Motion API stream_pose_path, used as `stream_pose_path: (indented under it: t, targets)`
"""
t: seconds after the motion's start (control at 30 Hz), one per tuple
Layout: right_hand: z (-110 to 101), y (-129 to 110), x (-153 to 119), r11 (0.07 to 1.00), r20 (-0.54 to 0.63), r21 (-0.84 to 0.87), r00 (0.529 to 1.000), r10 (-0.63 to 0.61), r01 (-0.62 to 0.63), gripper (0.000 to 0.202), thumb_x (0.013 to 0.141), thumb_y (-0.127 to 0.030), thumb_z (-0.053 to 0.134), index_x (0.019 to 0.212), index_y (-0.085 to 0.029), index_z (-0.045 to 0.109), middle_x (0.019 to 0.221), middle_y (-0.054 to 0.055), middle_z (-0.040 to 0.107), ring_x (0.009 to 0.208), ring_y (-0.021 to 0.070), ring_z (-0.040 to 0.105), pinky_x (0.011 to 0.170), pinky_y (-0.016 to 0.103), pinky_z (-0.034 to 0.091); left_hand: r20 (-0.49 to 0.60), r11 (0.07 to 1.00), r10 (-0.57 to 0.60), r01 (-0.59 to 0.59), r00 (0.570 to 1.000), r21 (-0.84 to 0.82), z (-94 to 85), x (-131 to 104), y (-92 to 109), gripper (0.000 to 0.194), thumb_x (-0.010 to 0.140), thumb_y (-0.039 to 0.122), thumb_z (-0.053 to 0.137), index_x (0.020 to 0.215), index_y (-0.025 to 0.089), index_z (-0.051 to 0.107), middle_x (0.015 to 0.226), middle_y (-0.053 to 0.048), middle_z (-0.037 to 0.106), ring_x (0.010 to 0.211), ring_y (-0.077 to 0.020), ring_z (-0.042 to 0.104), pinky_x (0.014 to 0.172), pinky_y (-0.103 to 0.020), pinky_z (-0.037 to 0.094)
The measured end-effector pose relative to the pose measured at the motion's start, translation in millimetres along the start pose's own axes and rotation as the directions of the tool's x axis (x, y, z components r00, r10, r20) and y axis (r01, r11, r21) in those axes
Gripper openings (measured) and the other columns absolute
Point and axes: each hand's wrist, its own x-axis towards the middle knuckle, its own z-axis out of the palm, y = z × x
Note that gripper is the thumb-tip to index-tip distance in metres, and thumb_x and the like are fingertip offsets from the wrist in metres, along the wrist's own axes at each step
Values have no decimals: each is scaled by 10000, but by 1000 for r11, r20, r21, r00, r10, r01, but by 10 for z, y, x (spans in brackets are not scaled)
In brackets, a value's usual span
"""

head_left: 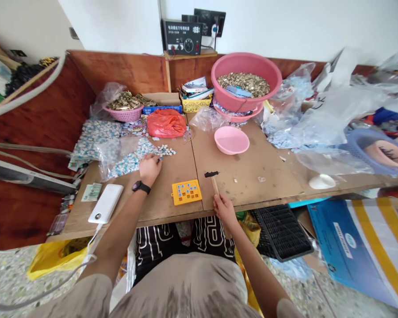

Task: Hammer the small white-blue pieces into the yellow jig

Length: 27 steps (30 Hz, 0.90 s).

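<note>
My right hand (224,207) is wrapped round the wooden handle of a small hammer (214,184), its black head above the table near the front edge. My left hand (150,168) is at the right end of a heap of small blue-and-white pieces (132,155), fingers curled together; what they hold, if anything, is too small to make out. Loose pieces (167,150) lie just beyond its fingertips. Between my hands rests a yellow-orange plastic tray (186,202) with square slots, several of them showing blue-and-white pieces.
A pink bowl (231,145) sits mid-table, before a large pink basin (245,104) of brass-coloured parts. A red plastic bag (166,123) and a pink basket (124,115) stand at the back left. A white power bank (106,203) lies left. Plastic bags (334,119) crowd the right.
</note>
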Motion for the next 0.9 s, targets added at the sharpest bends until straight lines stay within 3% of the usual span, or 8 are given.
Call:
stream_pose_path:
  t: [0.23,0.4,0.6,0.77,0.9]
  targets:
    - [-10,-85,-29,996,8,79,999,52,-52,623,867,-817,795,1066,-239,669,691,-92,525,437,75,367,347,191,263,-38,993,4,-9,999,-122,5,-145,147,320,1046,309,605,1231,214,848,1269,-146,834,1231,-346,726,1160,-479,538]
    - [-26,-109,-28,996,6,74,999,48,-48,613,873,-805,790,1072,-236,683,692,-93,512,446,80,372,348,203,275,4,964,99,-95,995,-249,-47,-560,179,298,1071,320,590,1239,234,820,1232,-112,854,1210,-317,763,1164,-442,563]
    - [-45,-73,-26,997,1,61,999,48,-48,617,877,-822,783,1057,-244,667,698,-86,534,440,84,370,345,219,291,98,978,176,-163,979,-128,-163,-981,143,316,1080,276,561,1269,261,813,1290,-136,832,1244,-361,754,1143,-501,570]
    - [-38,-46,-28,998,-8,62,999,31,-30,594,889,-808,782,1062,-252,668,680,-87,521,436,89,367,348,216,267,88,983,161,-151,983,-108,-156,-1049,146,285,1097,332,584,1220,255,829,1296,-156,835,1281,-381,739,1178,-541,557]
    - [-35,-30,-23,998,-23,65,1000,5,-3,590,886,-805,789,1055,-252,671,682,-83,525,440,91,382,347,214,284,33,956,115,-101,993,-274,-161,-1085,237,264,1109,346,599,1185,245,830,1226,-127,860,1189,-332,783,1146,-488,591]
